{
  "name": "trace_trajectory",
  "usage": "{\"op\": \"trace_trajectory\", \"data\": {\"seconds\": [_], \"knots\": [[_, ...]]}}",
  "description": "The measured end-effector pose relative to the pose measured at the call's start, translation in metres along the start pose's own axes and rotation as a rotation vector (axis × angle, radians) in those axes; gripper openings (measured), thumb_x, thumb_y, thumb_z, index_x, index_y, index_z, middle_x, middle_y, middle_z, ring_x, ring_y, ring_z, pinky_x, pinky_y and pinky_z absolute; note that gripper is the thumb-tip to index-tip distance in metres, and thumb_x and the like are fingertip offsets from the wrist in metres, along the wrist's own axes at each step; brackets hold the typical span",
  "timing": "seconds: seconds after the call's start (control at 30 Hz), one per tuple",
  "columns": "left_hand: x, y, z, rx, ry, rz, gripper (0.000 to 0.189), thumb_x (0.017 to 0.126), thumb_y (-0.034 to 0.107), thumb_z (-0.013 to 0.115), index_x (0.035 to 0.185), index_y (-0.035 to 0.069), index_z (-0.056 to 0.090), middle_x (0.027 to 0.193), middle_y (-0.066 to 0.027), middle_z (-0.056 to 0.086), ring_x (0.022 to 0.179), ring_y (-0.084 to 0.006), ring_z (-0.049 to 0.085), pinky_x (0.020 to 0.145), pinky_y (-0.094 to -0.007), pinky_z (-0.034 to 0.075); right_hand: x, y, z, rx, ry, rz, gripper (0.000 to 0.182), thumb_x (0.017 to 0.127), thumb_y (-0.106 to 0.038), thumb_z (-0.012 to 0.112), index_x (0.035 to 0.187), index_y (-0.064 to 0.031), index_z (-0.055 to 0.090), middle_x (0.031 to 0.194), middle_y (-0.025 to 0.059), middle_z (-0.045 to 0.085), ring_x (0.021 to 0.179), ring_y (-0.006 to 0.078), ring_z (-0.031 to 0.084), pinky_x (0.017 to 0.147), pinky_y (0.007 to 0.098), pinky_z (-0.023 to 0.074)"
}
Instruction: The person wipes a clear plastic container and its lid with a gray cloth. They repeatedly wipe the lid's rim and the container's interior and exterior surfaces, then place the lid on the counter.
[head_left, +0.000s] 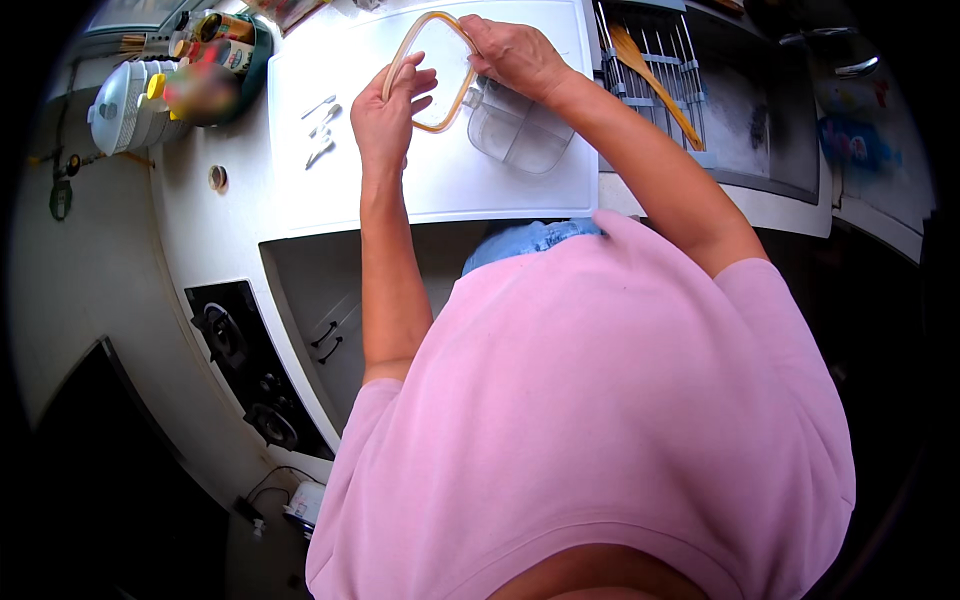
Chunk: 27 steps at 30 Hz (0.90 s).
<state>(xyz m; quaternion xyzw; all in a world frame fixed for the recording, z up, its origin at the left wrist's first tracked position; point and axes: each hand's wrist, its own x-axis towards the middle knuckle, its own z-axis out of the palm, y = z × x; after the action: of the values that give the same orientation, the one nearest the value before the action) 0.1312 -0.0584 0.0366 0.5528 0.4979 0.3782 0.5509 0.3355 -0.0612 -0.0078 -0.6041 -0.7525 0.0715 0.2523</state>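
Observation:
A rounded, yellowed translucent ring-shaped rim (442, 124) is held up over a white cutting board (345, 195). I cannot tell whether a clear panel spans it. My left hand (386, 109) grips its left side between thumb and fingers, with some fingers spread inside the outline. At the upper right, my right hand (517, 56) pinches the same rim. Below my right hand, a clear plastic container (525, 135) with inner dividers rests on the board, partly covered by that hand. Several small white and grey pieces (320, 131) lie left of my left hand.
Right of the board is a sink (750, 135) with a metal rack (660, 67) and a wooden spatula (652, 79). Bottles (225, 52) and a stacked steamer (127, 109) stand at the upper left. A small round object (217, 178) and a gas hob (259, 367) are on the left.

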Motion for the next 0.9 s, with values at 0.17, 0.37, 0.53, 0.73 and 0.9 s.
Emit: {"op": "trace_trajectory", "data": {"seconds": [0.17,0.37,0.53,0.73,0.9], "knots": [[-0.003,-0.001,0.004,-0.011,0.018,0.014,0.032,0.102,0.026,0.058,0.121,0.003,0.069,0.101,-0.0153,0.074,0.095,-0.0241,0.073,0.079,-0.0343,0.06,0.0,0.001,0.001,0.057,0.069,-0.069,0.031,0.082,-0.011,0.069,0.105,-0.0062,0.048,0.084,0.0144,0.069,0.079,0.0362,0.068,0.067,0.0438,0.0549],[-0.005,0.001,0.007,0.037,0.013,0.049,0.03,0.102,0.024,0.057,0.121,0.003,0.068,0.101,-0.0154,0.073,0.095,-0.0239,0.073,0.08,-0.033,0.06,0.002,0.003,-0.003,0.067,-0.012,-0.003,0.034,0.08,-0.007,0.07,0.105,-0.0075,0.048,0.085,0.0147,0.068,0.079,0.0364,0.068,0.068,0.0443,0.0547],[-0.006,0.001,0.008,0.032,0.025,0.051,0.03,0.102,0.024,0.057,0.121,0.003,0.068,0.101,-0.0156,0.073,0.095,-0.0239,0.073,0.08,-0.0331,0.06,-0.001,0.009,0.011,0.13,0.095,-0.049,0.035,0.08,-0.008,0.07,0.107,-0.0092,0.048,0.08,0.0141,0.067,0.076,0.0375,0.067,0.066,0.0449,0.0544],[-0.008,0.0,0.01,0.044,0.034,0.054,0.031,0.102,0.024,0.057,0.121,0.003,0.068,0.101,-0.0157,0.073,0.095,-0.0235,0.072,0.079,-0.0328,0.06,-0.003,0.011,0.008,0.144,0.055,-0.04,0.035,0.081,-0.011,0.071,0.107,-0.0092,0.048,0.081,0.0151,0.067,0.077,0.0383,0.066,0.067,0.0453,0.0543],[-0.008,0.001,0.009,0.029,0.039,0.046,0.031,0.102,0.024,0.057,0.12,0.003,0.068,0.101,-0.0157,0.073,0.095,-0.023,0.073,0.079,-0.0325,0.06,-0.003,0.012,0.004,0.18,0.032,-0.073,0.036,0.082,-0.013,0.072,0.109,-0.009,0.049,0.085,0.0164,0.067,0.08,0.0382,0.067,0.07,0.0454,0.0542]]}}
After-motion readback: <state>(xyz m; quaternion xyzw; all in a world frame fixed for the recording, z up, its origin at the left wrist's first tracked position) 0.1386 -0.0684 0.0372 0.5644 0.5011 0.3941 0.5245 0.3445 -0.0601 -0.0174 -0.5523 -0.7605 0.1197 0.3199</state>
